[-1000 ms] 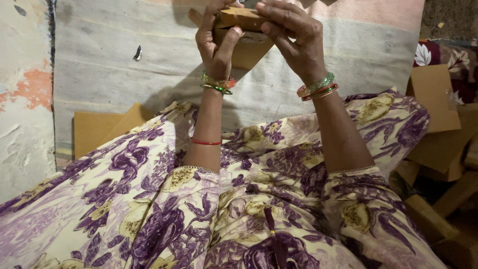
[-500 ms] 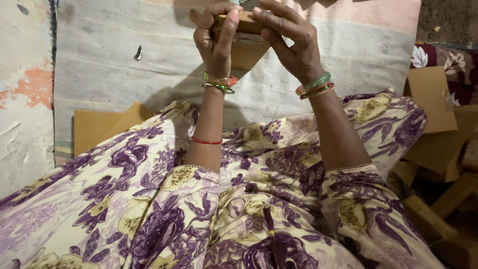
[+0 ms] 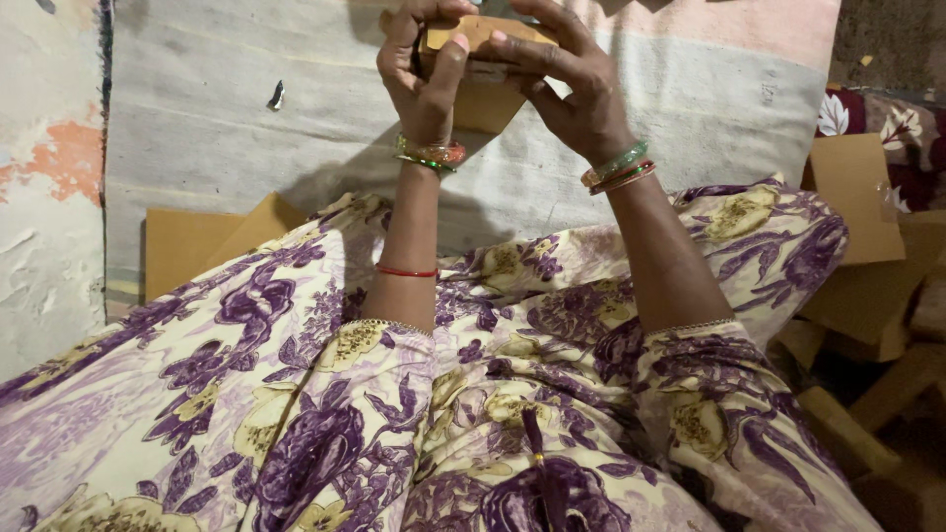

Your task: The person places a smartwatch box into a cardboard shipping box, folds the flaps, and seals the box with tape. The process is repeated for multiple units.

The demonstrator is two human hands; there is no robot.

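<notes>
A pale striped mat [image 3: 246, 148] covers the floor ahead of the seated person, and the purple-flowered cream cloth [image 3: 325, 414] of their clothing fills the whole lower part of the view, draped over both knees. To the right lies a heap of flat brown cardboard pieces [image 3: 867, 246], stacked loosely against a dark floral fabric [image 3: 887, 123]; another brown cardboard sheet [image 3: 197, 251] lies flat on the mat to the left, partly tucked under the knee. Both forearms rise from the lap, bangles at each wrist. High up, near the top edge, a small brown cardboard box [image 3: 483, 39] is held between the two hands: the left hand [image 3: 424, 84] curls round its left end, thumb pressed up against it, while the right hand [image 3: 581, 94] clasps it from the right, fingers laid across its top.
</notes>
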